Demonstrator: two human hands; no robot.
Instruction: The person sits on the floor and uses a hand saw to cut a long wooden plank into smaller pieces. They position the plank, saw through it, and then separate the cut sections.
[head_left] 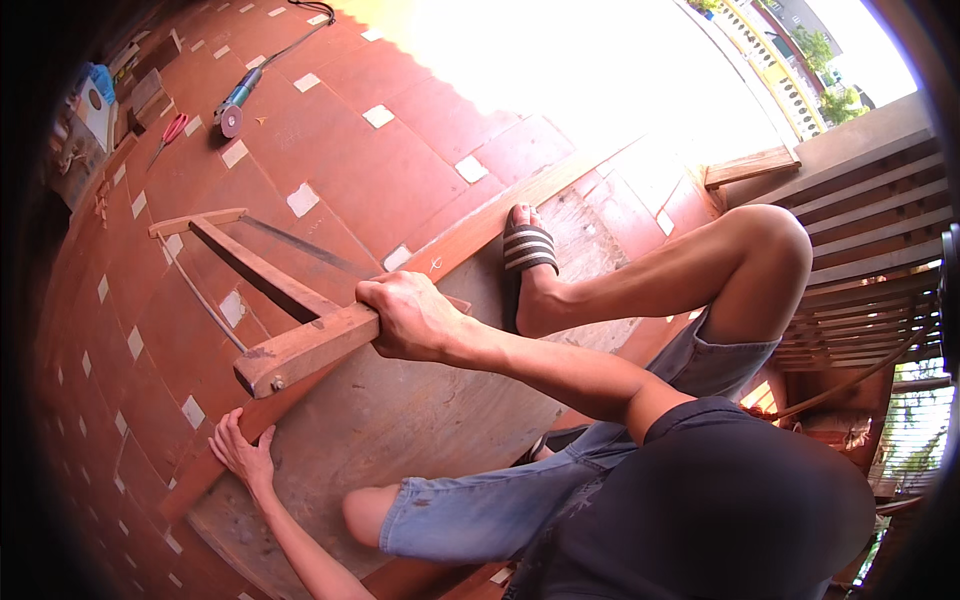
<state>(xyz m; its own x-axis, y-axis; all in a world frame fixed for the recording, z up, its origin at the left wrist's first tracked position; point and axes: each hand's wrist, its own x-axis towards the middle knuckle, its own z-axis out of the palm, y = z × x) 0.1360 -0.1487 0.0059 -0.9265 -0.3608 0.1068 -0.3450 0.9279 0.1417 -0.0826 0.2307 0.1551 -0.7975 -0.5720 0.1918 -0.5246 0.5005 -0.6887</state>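
One bent knee (372,515) is rested on the low grey-brown surface (410,420), along whose outer side a long reddish plank (470,235) is laid. Should the body's weight be shifted, the plank could be slid or tipped, since no clamp is seen on it. Past the knee, the plank is clasped by the left hand (245,452), its fingers spread over the outer edge and its thumb set apart on the inner side; those knuckles could be knocked if the end bar (310,350) of the frame saw (265,272) were dropped low, as it is held near them. That bar is gripped by the right hand (408,315), with the fist closed, the wrist nearly straight and the forearm reached across from the shoulder. If the frame were twisted by this one-handed hold, the blade (310,245) could be bound or pulled off line; whether its teeth are sunk in the wood cannot be told, the meeting point being partly hidden. A foot in a striped sandal (528,247) is planted at the plank, and its toes could be nicked by a slipping blade. Farther off, red-handled scissors (172,130) and a corded angle grinder (238,100) are laid on the tiled floor (340,130).
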